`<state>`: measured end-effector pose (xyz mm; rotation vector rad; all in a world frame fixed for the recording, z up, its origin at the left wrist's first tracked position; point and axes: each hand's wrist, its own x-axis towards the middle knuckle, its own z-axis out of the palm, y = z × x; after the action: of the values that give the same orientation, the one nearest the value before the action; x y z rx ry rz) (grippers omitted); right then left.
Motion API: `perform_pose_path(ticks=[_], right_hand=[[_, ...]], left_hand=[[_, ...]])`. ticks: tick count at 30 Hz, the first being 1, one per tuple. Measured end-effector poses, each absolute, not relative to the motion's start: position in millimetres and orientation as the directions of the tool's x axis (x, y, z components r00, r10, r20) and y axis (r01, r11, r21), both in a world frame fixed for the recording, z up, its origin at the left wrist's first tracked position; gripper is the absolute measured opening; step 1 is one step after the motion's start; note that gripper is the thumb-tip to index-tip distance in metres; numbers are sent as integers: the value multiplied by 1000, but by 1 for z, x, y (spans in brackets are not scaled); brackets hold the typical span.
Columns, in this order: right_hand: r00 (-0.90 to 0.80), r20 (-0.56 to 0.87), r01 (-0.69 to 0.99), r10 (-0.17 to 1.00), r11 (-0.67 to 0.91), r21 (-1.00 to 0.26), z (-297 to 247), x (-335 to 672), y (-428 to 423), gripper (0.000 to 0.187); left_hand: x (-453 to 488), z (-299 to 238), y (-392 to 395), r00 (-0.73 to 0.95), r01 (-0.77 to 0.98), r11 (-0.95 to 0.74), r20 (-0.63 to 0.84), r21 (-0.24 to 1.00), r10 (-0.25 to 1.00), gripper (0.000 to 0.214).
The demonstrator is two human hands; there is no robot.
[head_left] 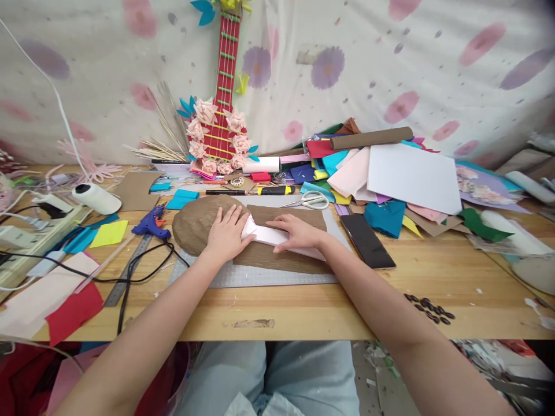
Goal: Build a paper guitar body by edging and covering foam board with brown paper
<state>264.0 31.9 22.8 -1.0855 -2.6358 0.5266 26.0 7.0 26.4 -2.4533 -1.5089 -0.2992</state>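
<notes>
My left hand [228, 232] lies with fingers stretched over a rounded shape covered in brown crepe paper [195, 222]. Its thumb touches the end of a long white strip [271, 234], which looks like a neck piece. Farther right, my right hand [299, 232] straddles that strip, fingers at the far edge and thumb at the near one, spread apart. Beneath the strip is a flat sheet of brown crepe paper [277, 263]. A grey cutting mat [221, 280] lies under everything. The strip's right end is partly hidden by my right wrist.
A blue glue gun [151, 223] and metal ruler [125, 274] lie left, with a black cord nearby. Scissors [314, 200], a yellow-black cutter [276, 190] and a phone [366, 241] surround the mat. A red paper guitar [219, 141] leans behind. Dark beads [429, 309] sit front right.
</notes>
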Motion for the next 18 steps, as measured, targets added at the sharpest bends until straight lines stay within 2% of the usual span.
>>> perform_pose_path(ticks=[2, 5, 9, 13, 16, 18], right_hand=[[-680, 91, 628, 727, 642, -440, 21, 270, 28, 79], [-646, 123, 636, 754, 620, -459, 20, 275, 23, 64], [-610, 130, 657, 782, 590, -469, 22, 280, 22, 59], [-476, 170, 621, 863, 467, -630, 22, 291, 25, 40], [-321, 154, 541, 934, 314, -780, 20, 300, 28, 41], [-279, 131, 462, 952, 252, -850, 18, 304, 29, 45]], left_hand=[[27, 24, 6, 425, 904, -415, 335, -104, 841, 59], [28, 21, 6, 387, 919, -385, 380, -84, 840, 55], [27, 20, 6, 345, 932, -361, 391, -35, 853, 54], [27, 20, 4, 357, 923, -383, 445, -36, 821, 53], [29, 19, 1, 402, 892, -451, 495, -22, 770, 46], [33, 16, -3, 461, 852, -523, 486, -9, 743, 43]])
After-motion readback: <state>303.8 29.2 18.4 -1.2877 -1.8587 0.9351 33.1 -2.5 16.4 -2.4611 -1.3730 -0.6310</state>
